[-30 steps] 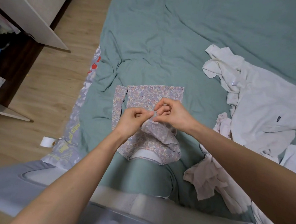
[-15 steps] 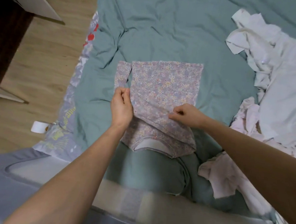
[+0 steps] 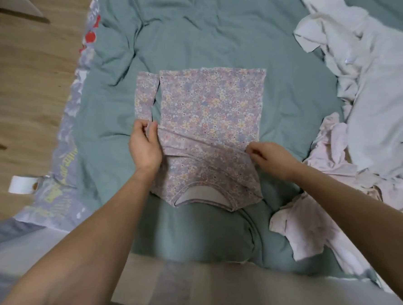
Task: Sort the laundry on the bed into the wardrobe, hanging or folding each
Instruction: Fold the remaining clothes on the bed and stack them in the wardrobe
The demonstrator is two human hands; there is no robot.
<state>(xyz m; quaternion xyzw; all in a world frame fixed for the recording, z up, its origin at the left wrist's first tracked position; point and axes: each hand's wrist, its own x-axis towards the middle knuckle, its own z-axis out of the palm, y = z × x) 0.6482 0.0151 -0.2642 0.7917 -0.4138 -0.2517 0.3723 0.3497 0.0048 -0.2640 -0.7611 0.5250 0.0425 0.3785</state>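
Both hands pinch a fold across the small floral-print cotton top [image 3: 210, 110], the left hand [image 3: 144, 146] at its left edge, the right hand [image 3: 272, 158] at its right. The top lies flat on the green-sheeted bed [image 3: 203, 30], neckline nearest. Farther right sits a heap of crumpled white and pale pink laundry [image 3: 376, 97].

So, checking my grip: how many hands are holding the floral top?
2: the left hand pinches the floral top at its left edge, the right hand at its right edge.
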